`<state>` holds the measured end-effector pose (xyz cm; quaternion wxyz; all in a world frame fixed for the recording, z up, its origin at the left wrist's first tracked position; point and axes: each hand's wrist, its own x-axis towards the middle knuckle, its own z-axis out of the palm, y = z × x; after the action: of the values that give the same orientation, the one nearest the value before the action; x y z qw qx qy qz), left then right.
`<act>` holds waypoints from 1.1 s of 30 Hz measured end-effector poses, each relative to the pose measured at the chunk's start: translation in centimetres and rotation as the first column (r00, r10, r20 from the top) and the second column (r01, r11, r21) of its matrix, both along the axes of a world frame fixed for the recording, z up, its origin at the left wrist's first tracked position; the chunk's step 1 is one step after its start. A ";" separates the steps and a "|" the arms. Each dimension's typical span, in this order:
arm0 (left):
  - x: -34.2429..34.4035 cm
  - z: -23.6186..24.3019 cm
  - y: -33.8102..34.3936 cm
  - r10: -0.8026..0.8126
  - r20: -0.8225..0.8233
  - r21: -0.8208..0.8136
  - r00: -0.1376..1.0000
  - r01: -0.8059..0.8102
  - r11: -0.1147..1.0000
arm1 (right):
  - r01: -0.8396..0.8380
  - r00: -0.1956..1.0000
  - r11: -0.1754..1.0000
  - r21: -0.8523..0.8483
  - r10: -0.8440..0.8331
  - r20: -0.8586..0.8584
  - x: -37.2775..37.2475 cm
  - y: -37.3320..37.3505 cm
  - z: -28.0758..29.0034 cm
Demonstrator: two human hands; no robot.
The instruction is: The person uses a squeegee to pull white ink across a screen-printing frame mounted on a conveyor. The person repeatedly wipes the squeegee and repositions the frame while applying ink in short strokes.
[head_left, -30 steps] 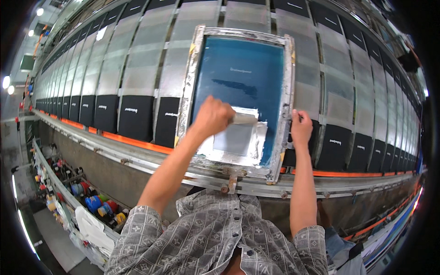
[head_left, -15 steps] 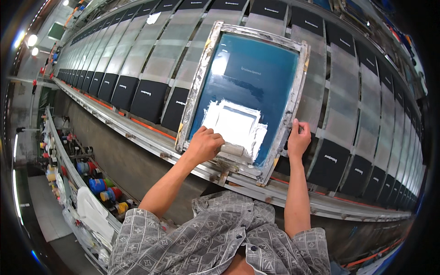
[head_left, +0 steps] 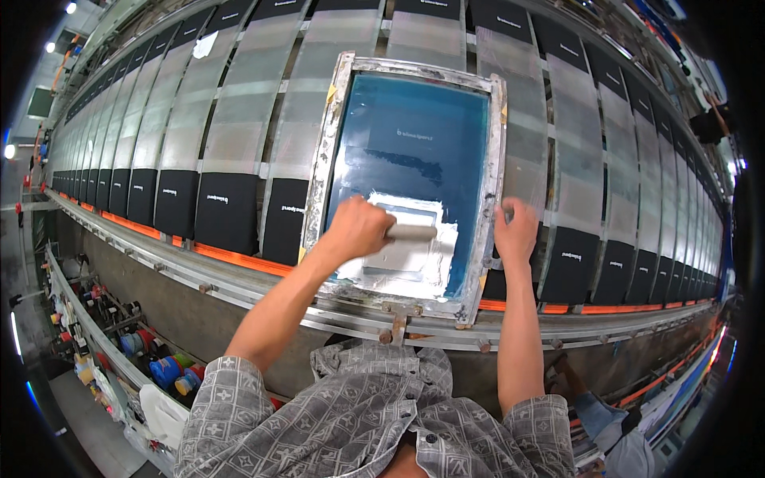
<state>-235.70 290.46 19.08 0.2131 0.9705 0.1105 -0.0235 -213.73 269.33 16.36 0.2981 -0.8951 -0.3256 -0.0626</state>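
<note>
1. Squeegee (head_left: 413, 232) spans part of the white paste (head_left: 443, 259) over the blue mesh (head_left: 458, 175), in the half of the screen nearest the person; whether its edge presses down, I can't tell.
2. Left grip (head_left: 362, 229) is closed around the tool's left end. Held at only 1 end, it could tip, I'd say, so the wrist should keep the blade level.
3. Equal pressure and 1 steady lean along the whole stroke should coat the pale rectangle (head_left: 396, 260) evenly.
4. Paste spreads past that rectangle on its right; gathering it back into the stroke would help avoid ridges.
5. Right grip (head_left: 515, 229) is beside the frame (head_left: 496, 143), fingers curled; from where I stand, I can't tell whether it clamps anything. Any steadying there should be gentle.
6. Near the frame's front edge is a bracket (head_left: 398, 323), by the metal rail (head_left: 247, 285); keeping the frame square to that rail seems wise.
</note>
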 end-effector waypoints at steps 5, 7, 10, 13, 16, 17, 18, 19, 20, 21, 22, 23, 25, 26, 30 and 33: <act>4.3 0.7 3.5 0.020 -0.035 0.023 0.999 -0.019 1.000 | -0.618 0.608 0.786 -0.009 0.471 -0.639 -2.7 8.7 7.7; 5.7 0.0 3.7 0.008 -0.041 0.032 0.999 -0.007 0.999 | -0.645 0.688 0.727 -0.237 0.416 -0.594 -2.8 10.2 6.2; 5.4 -0.7 3.2 0.032 0.021 -0.012 0.999 -0.032 0.999 | -0.658 0.718 0.679 -0.326 0.435 -0.544 -3.1 10.0 4.3; 1.6 -1.3 0.2 0.039 0.061 0.051 0.997 -0.043 0.998 | -0.681 0.707 0.658 -0.321 0.478 -0.521 -6.4 7.8 3.5; -3.2 -1.5 -4.7 0.018 0.049 -0.036 0.999 -0.016 0.999 | -0.723 0.667 0.635 -0.271 0.540 -0.514 -10.8 2.6 2.7; -4.2 -0.9 -5.5 -0.003 0.045 -0.068 0.999 0.006 0.998 | -0.738 0.650 0.624 -0.256 0.555 -0.519 -11.8 1.6 3.0; -4.6 -0.6 -5.5 -0.023 0.038 -0.098 0.999 0.026 0.995 | -0.752 0.633 0.614 -0.242 0.569 -0.525 -12.2 1.2 3.1; -4.2 -0.5 -5.1 -0.020 0.043 -0.069 0.999 0.023 0.997 | -0.747 0.642 0.613 -0.257 0.566 -0.517 -11.8 1.5 3.1; -3.4 -0.4 -4.3 -0.010 0.049 -0.041 0.999 0.012 0.999 | -0.747 0.647 0.606 -0.273 0.568 -0.509 -10.9 2.6 3.8; -2.1 -0.4 -3.2 -0.011 0.058 -0.020 0.998 0.012 1.000 | -0.739 0.659 0.606 -0.295 0.560 -0.502 -9.8 3.6 4.3; -0.5 0.0 -1.7 -0.019 0.054 0.001 0.998 0.019 1.000 | -0.726 0.676 0.620 -0.297 0.565 -0.473 -8.3 4.9 4.1; 1.2 0.0 -0.2 -0.020 0.052 0.028 0.998 0.019 0.999 | -0.715 0.694 0.633 -0.299 0.590 -0.412 -6.6 6.4 4.5; 4.1 -0.6 2.2 0.024 0.098 0.044 0.995 -0.028 0.999 | -0.684 0.714 0.670 -0.289 0.532 -0.455 -3.7 9.1 4.6; 5.4 -0.2 2.9 0.029 0.046 0.054 0.999 -0.031 0.998 | -0.688 0.710 0.661 -0.301 0.526 -0.467 -2.5 10.1 4.6; 6.5 -0.7 3.8 0.051 -0.003 -0.012 0.999 -0.052 0.999 | -0.675 0.710 0.655 -0.338 0.453 -0.540 -1.8 11.3 4.4; 6.3 -0.9 3.6 0.049 0.022 -0.027 0.999 -0.048 0.998 | -0.652 0.724 0.684 -0.326 0.436 -0.534 -2.2 11.0 4.6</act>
<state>-229.37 294.04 18.15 0.2279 0.9648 0.1313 -0.0088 -215.95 280.36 20.99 0.1259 -0.7892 -0.5162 0.3079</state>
